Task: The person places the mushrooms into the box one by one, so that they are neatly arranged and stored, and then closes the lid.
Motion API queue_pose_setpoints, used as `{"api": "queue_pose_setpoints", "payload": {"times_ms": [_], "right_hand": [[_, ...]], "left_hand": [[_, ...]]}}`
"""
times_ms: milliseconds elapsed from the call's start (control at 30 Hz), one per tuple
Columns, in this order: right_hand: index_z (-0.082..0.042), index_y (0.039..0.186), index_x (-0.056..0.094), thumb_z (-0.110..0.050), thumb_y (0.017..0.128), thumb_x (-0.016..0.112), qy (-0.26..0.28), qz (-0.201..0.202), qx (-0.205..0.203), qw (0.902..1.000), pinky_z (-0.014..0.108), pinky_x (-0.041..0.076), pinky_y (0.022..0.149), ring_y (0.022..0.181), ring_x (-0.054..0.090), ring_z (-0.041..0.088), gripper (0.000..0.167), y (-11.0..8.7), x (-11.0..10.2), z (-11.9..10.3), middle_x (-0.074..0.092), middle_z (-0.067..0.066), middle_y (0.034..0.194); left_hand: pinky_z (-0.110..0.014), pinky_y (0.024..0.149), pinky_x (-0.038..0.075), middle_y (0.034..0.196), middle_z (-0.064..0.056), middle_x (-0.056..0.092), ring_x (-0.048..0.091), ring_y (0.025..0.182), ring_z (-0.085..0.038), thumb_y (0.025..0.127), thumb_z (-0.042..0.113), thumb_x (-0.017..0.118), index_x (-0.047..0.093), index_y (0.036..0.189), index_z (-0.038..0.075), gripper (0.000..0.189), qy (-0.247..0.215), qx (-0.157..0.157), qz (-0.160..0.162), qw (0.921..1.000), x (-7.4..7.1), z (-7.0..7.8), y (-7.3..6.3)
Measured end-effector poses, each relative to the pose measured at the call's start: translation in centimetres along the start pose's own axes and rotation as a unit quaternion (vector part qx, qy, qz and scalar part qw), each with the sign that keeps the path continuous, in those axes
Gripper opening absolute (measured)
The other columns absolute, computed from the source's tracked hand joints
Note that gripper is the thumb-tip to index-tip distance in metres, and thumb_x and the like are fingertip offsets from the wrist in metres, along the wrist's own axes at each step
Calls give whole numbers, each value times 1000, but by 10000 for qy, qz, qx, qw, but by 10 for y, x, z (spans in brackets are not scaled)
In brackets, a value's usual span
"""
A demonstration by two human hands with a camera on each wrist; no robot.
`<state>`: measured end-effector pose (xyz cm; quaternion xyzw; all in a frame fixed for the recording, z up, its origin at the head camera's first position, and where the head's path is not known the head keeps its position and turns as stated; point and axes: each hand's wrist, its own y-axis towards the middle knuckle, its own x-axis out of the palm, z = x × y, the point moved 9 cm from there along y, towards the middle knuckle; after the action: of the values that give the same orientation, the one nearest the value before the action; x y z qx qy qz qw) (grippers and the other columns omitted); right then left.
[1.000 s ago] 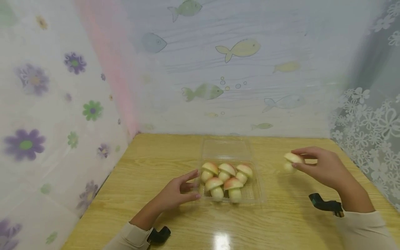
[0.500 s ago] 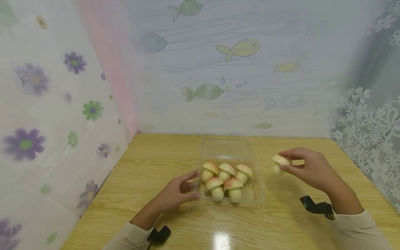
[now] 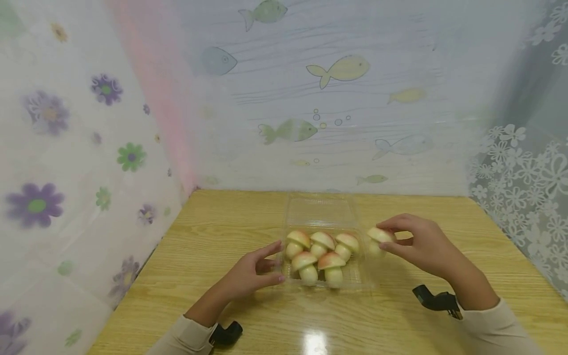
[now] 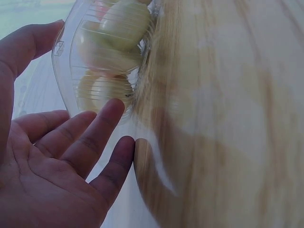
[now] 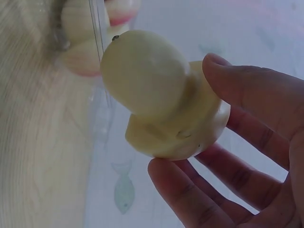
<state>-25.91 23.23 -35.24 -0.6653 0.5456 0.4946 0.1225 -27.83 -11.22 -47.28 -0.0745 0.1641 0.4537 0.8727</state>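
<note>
A clear plastic clamshell box (image 3: 355,278) lies with its lid back on the table, holding several toy mushrooms (image 3: 307,268) with pale stems and red-tinged cream caps. My left hand (image 3: 250,273) is at the box's left side; in the left wrist view its thumb and fingertips touch the rim and wall, fingers fairly straight. By the cap, between thumb and fingers, my right hand (image 3: 417,244) pinches another mushroom (image 5: 147,76). That mushroom is held up just right of the box, its rounded stem end facing the box in the right wrist view.
The wood-grain table (image 3: 213,222) spreads on both sides of the box. Behind it rises a curtain (image 3: 284,88) printed with fish, and flowered sheets flank the left and right. A black wrist camera (image 3: 437,298) sits at the right cuff.
My right hand has moved left with the mushroom, from the right part of the table to the box's right edge. The left hand and the box have stayed in place.
</note>
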Motion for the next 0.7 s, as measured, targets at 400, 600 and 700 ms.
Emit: {"api": "queue_pose_setpoints", "payload": {"times_ms": [400, 600, 700], "right_hand": [[-20, 124, 73, -24, 89, 84, 168, -56, -333, 9993, 21, 62, 76, 107, 68, 18, 37, 3, 15, -17, 69, -6, 120], [-22, 123, 73, -25, 89, 84, 195, -140, -443, 9987, 21, 62, 77, 104, 67, 12, 36, 3, 23, -22, 68, -8, 120], [-21, 123, 73, -24, 88, 85, 218, -214, -472, 9984, 24, 63, 77, 104, 68, 13, 37, 3, 26, -24, 68, -7, 121]], "left_hand": [[-41, 110, 52, 166, -2, 38, 53, 141, -31, 95, 31, 78, 28, 165, 20, 87, 23, 28, -31, 10000, 0, 1, -1], [-39, 110, 52, 166, 0, 38, 53, 142, -29, 95, 32, 78, 27, 166, 21, 88, 9, 10, -44, 10000, 0, 2, -2], [-37, 109, 52, 166, 2, 38, 54, 141, -26, 94, 33, 79, 28, 165, 23, 89, 1, -34, -25, 10000, 0, 3, -2]]}}
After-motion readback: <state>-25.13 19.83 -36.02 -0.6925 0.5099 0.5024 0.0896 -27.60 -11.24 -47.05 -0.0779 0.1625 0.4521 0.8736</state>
